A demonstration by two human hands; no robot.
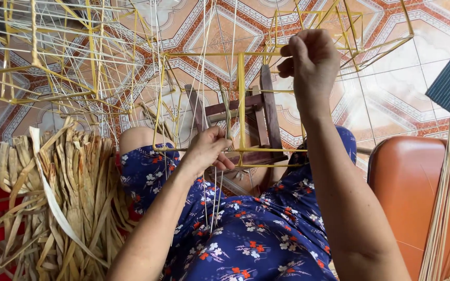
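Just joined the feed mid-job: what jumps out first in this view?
The yellow stick frame at centre, held over the lap: the left hand grips its lower part and the right hand pinches thin strands at its top. A heap of dried leaf strips lies at left, and pale thin sticks lean over an orange seat at right.

a frame of sticks (241, 104) stood over the lap, with a wooden stool (264, 112) behind it. a bundle of dried leaves (63, 198) lay to the left, loose sticks (444, 192) leaned at the right.
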